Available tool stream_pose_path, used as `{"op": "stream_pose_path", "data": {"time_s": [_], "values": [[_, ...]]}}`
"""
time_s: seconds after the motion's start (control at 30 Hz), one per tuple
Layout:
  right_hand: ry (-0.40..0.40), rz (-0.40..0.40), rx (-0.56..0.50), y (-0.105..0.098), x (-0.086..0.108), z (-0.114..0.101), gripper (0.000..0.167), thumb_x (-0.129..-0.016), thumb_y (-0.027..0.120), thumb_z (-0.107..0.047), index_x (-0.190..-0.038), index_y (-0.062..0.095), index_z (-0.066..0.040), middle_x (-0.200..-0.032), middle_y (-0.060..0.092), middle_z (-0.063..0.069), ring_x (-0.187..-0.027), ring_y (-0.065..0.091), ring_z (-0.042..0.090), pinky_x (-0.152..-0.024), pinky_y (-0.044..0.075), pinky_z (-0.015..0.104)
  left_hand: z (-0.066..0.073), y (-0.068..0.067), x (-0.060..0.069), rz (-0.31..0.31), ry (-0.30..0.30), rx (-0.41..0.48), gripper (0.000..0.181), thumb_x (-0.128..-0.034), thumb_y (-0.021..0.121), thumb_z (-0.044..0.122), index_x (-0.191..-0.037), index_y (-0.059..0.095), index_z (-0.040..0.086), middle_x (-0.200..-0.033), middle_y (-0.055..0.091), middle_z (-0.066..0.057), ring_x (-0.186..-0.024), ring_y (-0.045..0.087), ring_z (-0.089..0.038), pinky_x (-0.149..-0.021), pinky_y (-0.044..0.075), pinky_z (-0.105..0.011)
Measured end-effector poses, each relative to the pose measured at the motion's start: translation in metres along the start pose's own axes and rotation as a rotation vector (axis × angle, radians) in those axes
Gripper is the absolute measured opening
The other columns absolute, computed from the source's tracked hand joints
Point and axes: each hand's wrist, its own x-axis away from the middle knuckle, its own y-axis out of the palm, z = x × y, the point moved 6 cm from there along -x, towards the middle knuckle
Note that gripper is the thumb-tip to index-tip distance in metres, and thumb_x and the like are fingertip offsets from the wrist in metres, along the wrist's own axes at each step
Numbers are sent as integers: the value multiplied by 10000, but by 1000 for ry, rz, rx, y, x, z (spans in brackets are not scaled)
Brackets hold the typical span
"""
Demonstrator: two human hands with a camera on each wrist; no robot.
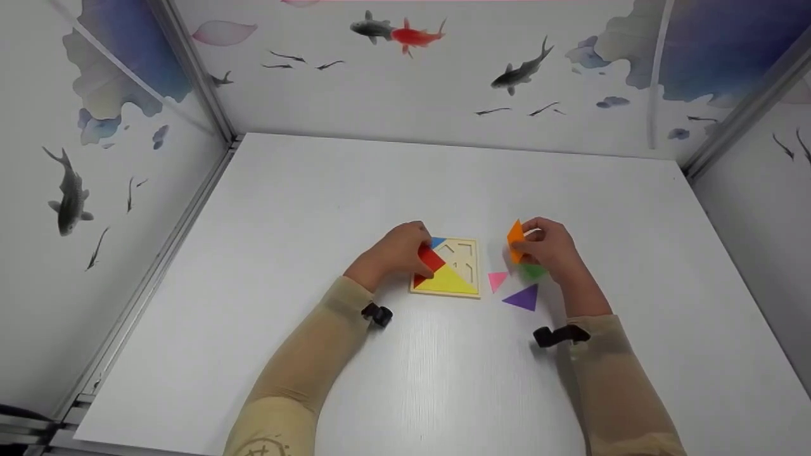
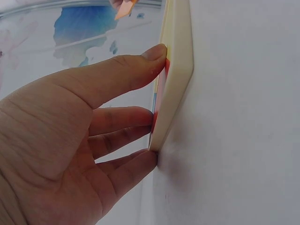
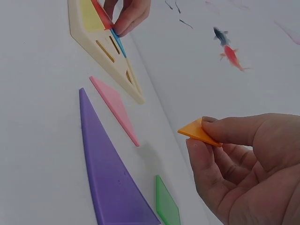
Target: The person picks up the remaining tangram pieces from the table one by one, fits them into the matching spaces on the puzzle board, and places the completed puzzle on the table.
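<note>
My left hand (image 1: 398, 249) rests on a wooden tangram tray (image 1: 445, 295), its thumb and fingers touching the red piece (image 1: 432, 256) and the tray's left side. Inside the tray lie a yellow triangle (image 1: 447, 282) and a blue piece (image 1: 437, 242); the hand covers part of the red one. Right of the tray, my right hand (image 1: 550, 248) pinches an orange tangram piece (image 3: 199, 131) between thumb and fingers, raised above the table. Beneath and near it lie a green piece (image 3: 167, 201), a pink triangle (image 1: 497, 280) and a purple triangle (image 1: 523, 297).
The white table (image 1: 304, 190) meets a back wall (image 1: 437, 101) painted with fish, and side walls stand at left and right. Small black cameras (image 1: 377, 315) sit at both wrists. Bare recesses show in the tray's right part.
</note>
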Motion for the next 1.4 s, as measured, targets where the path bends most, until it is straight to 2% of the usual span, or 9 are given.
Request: {"op": "stream_pose_path", "data": {"time_s": [0.23, 0.63, 1.13, 1.4], "values": [[-52, -14, -5, 4, 1, -1, 354, -988, 725, -95, -1300, 568, -34, -1226, 601, 167, -1037, 672, 268, -807, 638, 249, 1, -1, 0, 7, 37, 3, 557, -843, 898, 334, -1302, 726, 70, -1270, 620, -49, -1158, 576, -218, -1080, 528, -330], [-39, -22, -1, 12, 2, -3, 237, -990, 731, -115, -1158, 581, -40, -1185, 580, 115, -1083, 605, 280, -806, 626, 227, -3, 1, -2, 5, 28, 16, 549, -845, 896, 346, -1293, 718, 84, -1259, 612, -25, -1141, 570, -205, -1065, 529, -327], [-37, -42, 37, 19, 2, -5, 235, -967, 738, -184, -1027, 538, -77, -1135, 629, 120, -963, 629, 243, -778, 600, 211, -3, 1, -2, 3, 26, 1, 558, -847, 891, 354, -1299, 715, 80, -1266, 611, -32, -1147, 566, -205, -1086, 521, -339], [-35, -71, 51, 24, 2, -5, 176, -996, 662, -168, -1042, 511, -93, -1251, 713, 195, -1073, 704, 281, -818, 597, 230, -3, 2, -2, 1, 4, -9, 561, -850, 892, 360, -1304, 707, 88, -1266, 601, -19, -1147, 560, -200, -1090, 516, -333]]}}
